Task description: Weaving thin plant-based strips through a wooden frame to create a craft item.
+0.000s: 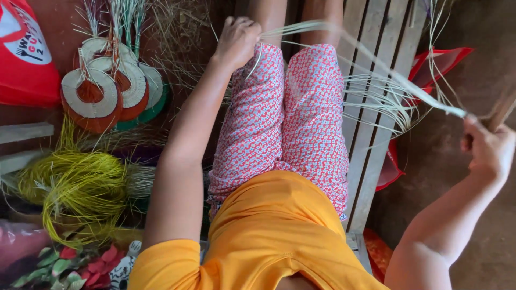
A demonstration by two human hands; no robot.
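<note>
My left hand [236, 40] rests on my left knee and pinches one end of a long pale grass strip [371, 59]. The strip runs taut across my patterned trousers [290, 118] to my right hand [489, 147], which is closed on its other end out to the right. More loose pale strands [381, 102] fan out over the wooden slatted bench [376, 150] I sit on.
Left on the floor lie a coil of yellow-green dyed fibre [75, 185], several woven round discs with orange centres [107, 88], and dry straw [177, 32]. A red bag [24, 53] sits at top left, another red bag [430, 70] beside the bench.
</note>
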